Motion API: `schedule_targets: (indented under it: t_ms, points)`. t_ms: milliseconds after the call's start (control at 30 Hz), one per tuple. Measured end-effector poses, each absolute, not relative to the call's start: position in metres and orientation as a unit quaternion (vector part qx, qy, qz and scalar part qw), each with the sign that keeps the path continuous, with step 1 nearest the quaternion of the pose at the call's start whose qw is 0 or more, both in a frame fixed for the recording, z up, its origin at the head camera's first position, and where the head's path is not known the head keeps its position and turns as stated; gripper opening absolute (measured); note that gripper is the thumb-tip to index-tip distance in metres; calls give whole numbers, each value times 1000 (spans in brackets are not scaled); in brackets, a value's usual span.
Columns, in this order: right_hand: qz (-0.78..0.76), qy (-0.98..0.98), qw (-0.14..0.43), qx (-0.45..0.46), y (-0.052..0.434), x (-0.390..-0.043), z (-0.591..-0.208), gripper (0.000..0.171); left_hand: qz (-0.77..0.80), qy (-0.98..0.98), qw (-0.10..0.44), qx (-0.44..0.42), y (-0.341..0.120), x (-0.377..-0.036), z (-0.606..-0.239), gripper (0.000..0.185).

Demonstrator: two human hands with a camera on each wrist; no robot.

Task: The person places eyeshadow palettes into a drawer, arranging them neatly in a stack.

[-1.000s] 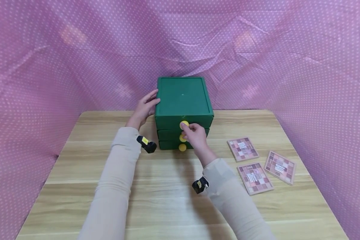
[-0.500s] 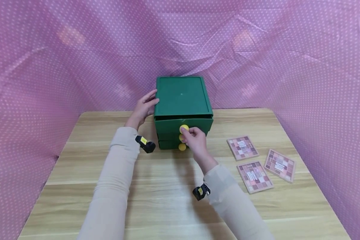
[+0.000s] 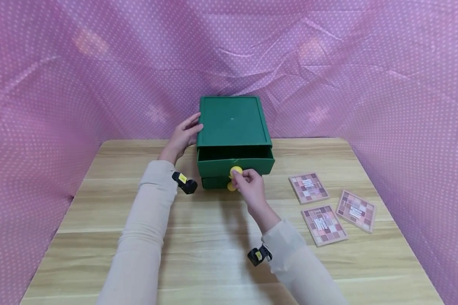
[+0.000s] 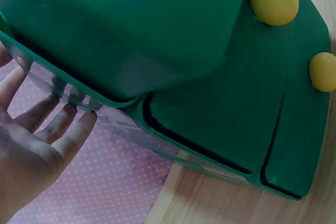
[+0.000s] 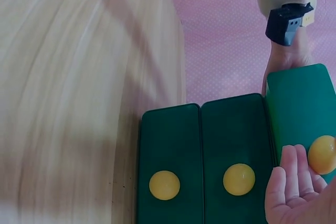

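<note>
- Three drawers make up the green drawer cabinet, which stands at the middle of the tabletop, toward its far edge; each drawer front carries one round yellow knob.
- No brand or label is visible on the cabinet in any view.
- Top drawer stands pulled partway out, its dark interior showing under the cabinet lid; nothing can be made out inside.
- Right hand is at the top knob, thumb and fingers curled round it in a pinch. The right wrist view shows the fingertips against that knob.
- Left hand lies flat against the cabinet's left side wall, fingers straight and apart, gripping nothing. The left wrist view confirms the fingers at the cabinet's edge.
- Middle knob and bottom knob are untouched; in the head view the right hand covers most of them.
- Three eyeshadow palettes lie flat on the tabletop to the right of the cabinet, well apart from it: one nearer the cabinet, one at the front, one at the far right. Each shows a grid of pink and brown squares with a pale label at its centre; the writing on it is too small to read.
- Both wrists carry a small black camera unit with a yellow tag; the marks on the tags are illegible.
- Pink cloth with white dots encloses the tabletop at the back and both sides.
- Nothing stands between the drawer front and the front edge of the tabletop apart from the right forearm.
</note>
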State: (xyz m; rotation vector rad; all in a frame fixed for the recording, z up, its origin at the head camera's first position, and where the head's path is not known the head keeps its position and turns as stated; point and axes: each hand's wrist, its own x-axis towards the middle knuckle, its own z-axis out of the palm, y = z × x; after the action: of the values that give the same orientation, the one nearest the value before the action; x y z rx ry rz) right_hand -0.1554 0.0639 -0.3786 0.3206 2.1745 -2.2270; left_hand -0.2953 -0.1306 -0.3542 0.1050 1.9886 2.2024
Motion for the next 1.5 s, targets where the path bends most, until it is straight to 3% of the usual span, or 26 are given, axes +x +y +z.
schedule_targets:
  t_ms: [1500]
  points:
    - [-702,706,-8,87,68,-93,-388,25,746,657,83,65,-131,-293,-357,50]
